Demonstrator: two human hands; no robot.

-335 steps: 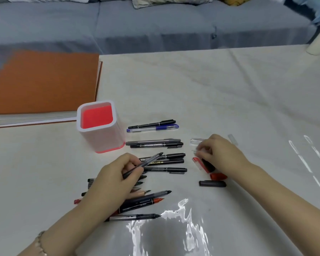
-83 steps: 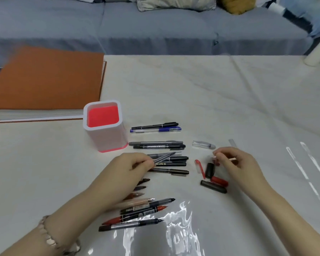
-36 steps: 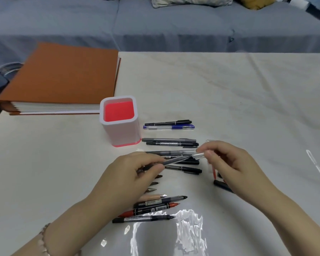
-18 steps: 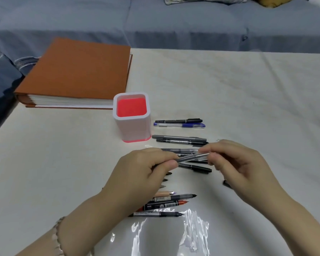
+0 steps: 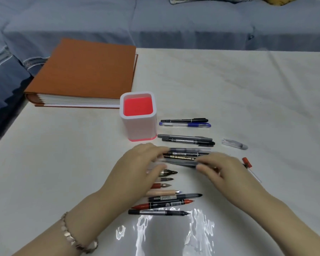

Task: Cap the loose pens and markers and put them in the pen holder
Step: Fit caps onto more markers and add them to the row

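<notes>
Left hand [image 5: 142, 167] and right hand [image 5: 218, 168] pinching opposite ends of grey pen [image 5: 181, 163] above bench [image 5: 229, 85], near empty pen holder [image 5: 138, 117]; blurred. Risk: cap seated crooked, pen slipping onto uncapped markers [image 5: 170, 198] below

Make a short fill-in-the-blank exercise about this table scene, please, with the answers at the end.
1. The inside of the pen holder is ____ in colour.
2. The orange binder lies to the ____ of the pen holder.
3. The left hand and the right hand hold one ____ between them.
4. No pens stand in the ____ yet.

Answers: red; left; pen; pen holder
</notes>
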